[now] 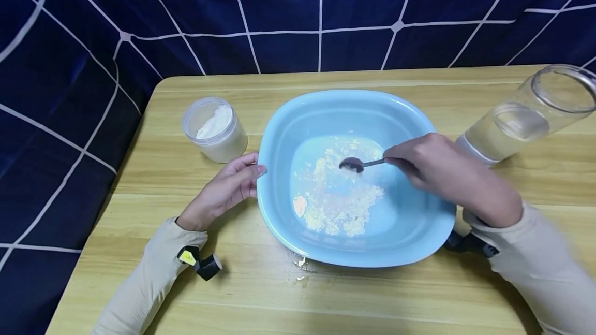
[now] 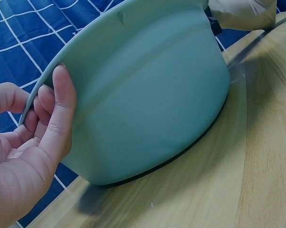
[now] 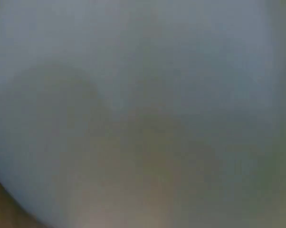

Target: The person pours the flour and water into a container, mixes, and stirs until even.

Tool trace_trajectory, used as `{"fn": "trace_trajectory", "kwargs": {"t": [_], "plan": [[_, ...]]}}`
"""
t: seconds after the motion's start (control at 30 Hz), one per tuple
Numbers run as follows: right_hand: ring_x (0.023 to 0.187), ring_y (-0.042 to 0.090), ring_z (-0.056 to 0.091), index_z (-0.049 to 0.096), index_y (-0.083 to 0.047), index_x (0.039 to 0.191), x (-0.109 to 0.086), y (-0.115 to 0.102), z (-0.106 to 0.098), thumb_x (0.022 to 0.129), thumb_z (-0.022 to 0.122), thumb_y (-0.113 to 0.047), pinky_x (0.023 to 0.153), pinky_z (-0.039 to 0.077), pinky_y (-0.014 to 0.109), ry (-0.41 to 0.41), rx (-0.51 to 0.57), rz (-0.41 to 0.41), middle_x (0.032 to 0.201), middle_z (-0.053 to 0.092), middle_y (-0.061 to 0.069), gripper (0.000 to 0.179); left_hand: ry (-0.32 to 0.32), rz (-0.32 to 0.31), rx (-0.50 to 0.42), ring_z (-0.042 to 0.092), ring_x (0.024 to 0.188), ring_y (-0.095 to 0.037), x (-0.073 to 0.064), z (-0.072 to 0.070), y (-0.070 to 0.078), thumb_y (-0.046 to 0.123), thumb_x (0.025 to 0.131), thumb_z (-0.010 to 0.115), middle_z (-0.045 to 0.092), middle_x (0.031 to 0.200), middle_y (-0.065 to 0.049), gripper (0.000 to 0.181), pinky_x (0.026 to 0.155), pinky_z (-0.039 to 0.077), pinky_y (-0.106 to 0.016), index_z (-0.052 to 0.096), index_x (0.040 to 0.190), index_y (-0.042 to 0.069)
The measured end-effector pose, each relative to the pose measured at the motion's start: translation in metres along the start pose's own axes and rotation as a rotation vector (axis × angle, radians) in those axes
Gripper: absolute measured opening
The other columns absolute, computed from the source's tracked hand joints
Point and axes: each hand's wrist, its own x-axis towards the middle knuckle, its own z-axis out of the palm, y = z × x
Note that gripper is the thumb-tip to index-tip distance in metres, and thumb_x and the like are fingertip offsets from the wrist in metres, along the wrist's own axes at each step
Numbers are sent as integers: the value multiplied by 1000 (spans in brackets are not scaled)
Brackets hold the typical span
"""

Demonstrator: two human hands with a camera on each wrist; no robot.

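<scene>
A light blue plastic basin (image 1: 358,256) stands on the table, with wet, lumpy white stuff (image 1: 342,209) spread over its floor. My left hand (image 1: 228,187) grips the basin's left rim, thumb on top and fingers underneath; the left wrist view shows these fingers (image 2: 62,104) against the outer wall. Over the right side of the basin, my right hand (image 1: 435,169) pinches the handle of a metal spoon (image 1: 352,164). The spoon's bowl hangs low over the white lumps and points left. Everything in the right wrist view is blurred.
Behind my left hand stands a clear jar (image 1: 219,135) of white powder, its top uncovered. At the right is a tall clear container (image 1: 521,117) part filled with liquid. Small wet spots (image 1: 301,265) lie on the wooden table (image 1: 251,293) before the basin. A dark blue checked cloth (image 1: 284,9) hangs behind.
</scene>
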Motion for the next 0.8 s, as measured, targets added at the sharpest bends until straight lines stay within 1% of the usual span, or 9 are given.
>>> {"fn": "trace_trajectory", "kwargs": {"t": [0.07, 0.23, 0.27, 0.33, 0.4, 0.53, 0.6, 0.67, 0.8], "plan": [[67, 4, 59, 70, -11, 87, 4, -6, 5, 76, 70, 10, 53, 53, 23, -8, 50, -53, 78, 68, -5, 24, 3, 1, -2, 64, 74, -13, 0, 0, 0, 0, 98, 37, 62, 90, -4, 23, 67, 59, -25, 57, 107, 6], [66, -3, 51, 66, -17, 88, 6, -10, 10, 78, 68, 11, 55, 45, 13, -65, 188, -206, 75, 59, -15, 30, 4, 9, 5, 64, 74, -13, 0, 0, 0, 1, 98, 37, 62, 91, -4, 22, 66, 58, -25, 57, 106, 6], [66, -4, 51, 67, -17, 89, 5, -8, 9, 77, 69, 11, 55, 44, 11, -70, 205, -227, 75, 59, -16, 30, 4, 12, 9, 64, 74, -13, 1, 1, 0, 1, 98, 37, 62, 90, -5, 21, 66, 59, -25, 57, 106, 6], [65, -6, 50, 70, -15, 89, 2, -2, 4, 75, 71, 11, 54, 43, 9, -71, 221, -227, 75, 60, -16, 30, 2, 16, 18, 63, 74, -13, 2, 1, 0, 1, 98, 38, 61, 90, -5, 20, 66, 58, -25, 56, 105, 6], [63, -7, 50, 72, -13, 89, -1, 5, -1, 74, 74, 8, 52, 43, 9, -60, 191, -156, 74, 62, -14, 26, 5, 20, 26, 63, 73, -13, 2, 1, -1, 1, 98, 38, 60, 89, -5, 19, 66, 58, -25, 56, 104, 5], [56, -3, 51, 74, -10, 87, -4, 13, -9, 79, 74, 2, 46, 46, 16, -47, 50, 81, 71, 66, -6, 14, 8, 25, 36, 62, 72, -12, 2, 1, -1, 1, 98, 37, 58, 88, -4, 19, 65, 58, -24, 56, 102, 6], [53, 2, 51, 73, -7, 87, -3, 14, -11, 83, 71, -1, 44, 47, 22, -54, -23, 172, 68, 65, -2, 8, 9, 28, 34, 62, 71, -12, 1, 1, -1, 1, 99, 36, 58, 87, -4, 21, 64, 58, -24, 56, 103, 6], [50, 7, 49, 72, -5, 89, -2, 13, -10, 86, 67, -2, 43, 44, 26, -64, -76, 236, 64, 62, 1, 7, 6, 30, 33, 62, 71, -12, 1, 1, -1, 0, 99, 36, 59, 87, -4, 21, 64, 58, -24, 56, 103, 6], [46, 16, 46, 69, -3, 89, -2, 10, -10, 86, 63, 0, 39, 41, 31, -57, -182, 318, 59, 55, 4, 8, 5, 28, 34, 62, 71, -12, 1, 1, -1, 0, 98, 36, 59, 87, -4, 22, 64, 58, -23, 56, 104, 6]]}}
